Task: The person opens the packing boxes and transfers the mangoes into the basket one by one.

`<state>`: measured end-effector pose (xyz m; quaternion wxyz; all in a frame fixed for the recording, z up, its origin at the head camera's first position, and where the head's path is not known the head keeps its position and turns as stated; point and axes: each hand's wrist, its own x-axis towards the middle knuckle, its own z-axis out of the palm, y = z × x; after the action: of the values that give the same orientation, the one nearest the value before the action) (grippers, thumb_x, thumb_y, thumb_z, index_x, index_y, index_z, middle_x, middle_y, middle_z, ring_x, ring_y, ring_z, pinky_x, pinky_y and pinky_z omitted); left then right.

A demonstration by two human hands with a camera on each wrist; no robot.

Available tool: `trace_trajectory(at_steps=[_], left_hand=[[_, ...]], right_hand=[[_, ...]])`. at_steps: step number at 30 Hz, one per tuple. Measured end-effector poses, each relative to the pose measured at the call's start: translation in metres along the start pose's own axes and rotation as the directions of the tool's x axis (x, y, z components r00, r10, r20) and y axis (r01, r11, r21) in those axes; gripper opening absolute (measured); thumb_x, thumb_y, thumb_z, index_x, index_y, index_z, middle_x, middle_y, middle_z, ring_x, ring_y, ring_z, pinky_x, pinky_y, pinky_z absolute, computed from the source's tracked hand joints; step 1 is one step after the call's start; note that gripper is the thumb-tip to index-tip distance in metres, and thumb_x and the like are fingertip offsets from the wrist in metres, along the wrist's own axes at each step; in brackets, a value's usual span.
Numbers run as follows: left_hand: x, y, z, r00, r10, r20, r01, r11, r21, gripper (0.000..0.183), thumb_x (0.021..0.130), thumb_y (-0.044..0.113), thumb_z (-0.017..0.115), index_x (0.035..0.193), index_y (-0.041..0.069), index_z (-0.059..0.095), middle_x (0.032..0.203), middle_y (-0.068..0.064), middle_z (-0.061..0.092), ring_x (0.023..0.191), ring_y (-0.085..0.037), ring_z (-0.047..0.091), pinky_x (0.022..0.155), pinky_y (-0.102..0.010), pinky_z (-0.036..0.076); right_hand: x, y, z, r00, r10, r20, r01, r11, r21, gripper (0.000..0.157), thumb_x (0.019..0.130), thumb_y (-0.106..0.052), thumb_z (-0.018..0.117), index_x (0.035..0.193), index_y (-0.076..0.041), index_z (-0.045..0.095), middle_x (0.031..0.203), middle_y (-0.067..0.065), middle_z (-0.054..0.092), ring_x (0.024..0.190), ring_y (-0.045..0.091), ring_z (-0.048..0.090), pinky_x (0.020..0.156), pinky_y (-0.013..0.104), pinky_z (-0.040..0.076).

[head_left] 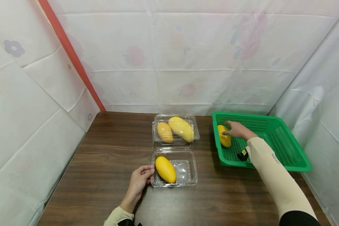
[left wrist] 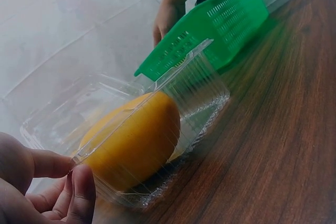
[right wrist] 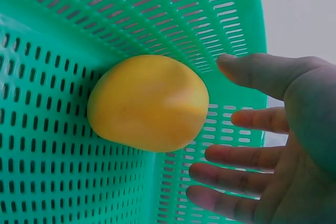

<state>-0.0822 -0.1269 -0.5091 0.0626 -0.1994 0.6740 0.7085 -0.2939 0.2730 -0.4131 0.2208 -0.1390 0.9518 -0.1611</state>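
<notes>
A clear plastic clamshell box [head_left: 186, 182] lies open on the table, its lid folded back. One yellow mango [head_left: 165, 169] lies in its left half. My left hand [head_left: 139, 182] pinches the box's left rim between thumb and fingers, as the left wrist view shows close up. Inside the green basket [head_left: 295, 147], another mango [right wrist: 149, 103] rests against the side wall. Beside that mango my right hand [head_left: 238, 130] reaches in with fingers spread; in the right wrist view a gap shows between the fingertips and the fruit.
More mangoes [head_left: 180, 127] sit at the back of the table in another clear box [head_left: 196, 128], partly seen through the folded-back lid. The brown wooden table [head_left: 101, 169] meets white patterned sheeting [head_left: 169, 56] behind and at the sides.
</notes>
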Motion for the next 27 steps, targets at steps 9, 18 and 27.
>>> trace_trajectory(at_steps=[9, 18, 27], left_hand=[[0.000, -0.001, 0.000, 1.000, 0.002, 0.007, -0.002, 1.000, -0.002, 0.031, 0.092, 0.008, 0.065, 0.117, -0.010, 0.059, 0.084, -0.004, 0.068, 0.063, -0.009, 0.058, 0.057, -0.021, 0.051], [0.002, -0.001, -0.001, 1.000, 0.009, 0.007, -0.009, 1.000, -0.001, 0.029, 0.092, 0.007, 0.064, 0.115, -0.011, 0.060, 0.084, -0.004, 0.067, 0.062, -0.008, 0.058, 0.056, -0.020, 0.051], [0.002, -0.002, -0.001, 1.000, -0.007, 0.012, 0.007, 1.000, 0.001, 0.031, 0.092, 0.008, 0.064, 0.116, -0.011, 0.059, 0.082, -0.003, 0.067, 0.062, -0.009, 0.058, 0.056, -0.021, 0.051]], right_hand=[[-0.006, 0.000, 0.000, 1.000, 0.006, -0.025, -0.006, 1.000, 0.012, 0.069, 0.098, -0.035, 0.057, 0.148, 0.005, 0.030, 0.142, 0.035, 0.040, 0.124, 0.049, 0.046, 0.092, 0.059, 0.047], [-0.014, -0.011, -0.002, 0.996, -0.028, -0.088, 0.027, 1.000, -0.015, 0.067, 0.098, -0.033, 0.057, 0.148, 0.004, 0.031, 0.148, 0.032, 0.036, 0.130, 0.050, 0.041, 0.100, 0.062, 0.041], [-0.021, -0.028, -0.005, 0.990, -0.065, -0.126, 0.064, 0.998, -0.010, 0.063, 0.099, -0.031, 0.056, 0.148, 0.002, 0.033, 0.150, 0.030, 0.035, 0.133, 0.048, 0.038, 0.104, 0.063, 0.037]])
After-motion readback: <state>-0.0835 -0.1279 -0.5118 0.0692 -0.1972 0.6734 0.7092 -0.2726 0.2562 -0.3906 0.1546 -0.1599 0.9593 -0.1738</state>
